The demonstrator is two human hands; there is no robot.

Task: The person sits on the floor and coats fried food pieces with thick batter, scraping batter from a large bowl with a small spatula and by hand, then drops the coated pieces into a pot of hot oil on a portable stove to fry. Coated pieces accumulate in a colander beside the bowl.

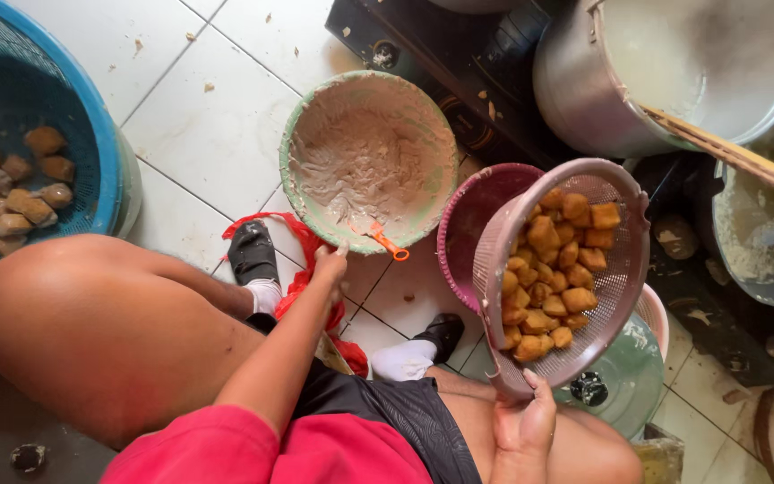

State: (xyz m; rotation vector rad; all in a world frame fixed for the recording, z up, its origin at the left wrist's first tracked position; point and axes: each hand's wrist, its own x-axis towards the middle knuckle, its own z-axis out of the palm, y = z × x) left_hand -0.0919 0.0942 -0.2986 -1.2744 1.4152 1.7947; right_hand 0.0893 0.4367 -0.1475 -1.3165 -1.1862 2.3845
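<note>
My left hand [331, 267] reaches forward over my knee and pinches the near rim of a green bowl [297, 134] smeared with pale batter. An orange utensil handle [389, 243] sticks out of the bowl right beside my fingers. My right hand [523, 419] grips the lower rim of a pale pink strainer [624, 269], which is tilted up and holds several golden fried pieces [553, 269]. A darker pink basket [468, 215] sits behind and under the strainer.
A blue basket [91, 116] with several brown pieces stands at the left. A large metal pot [575, 90] with a wooden stick [736, 154] sits on a black stove [459, 63] at the back right. A red plastic bag [302, 282] lies by my feet on the white tiles.
</note>
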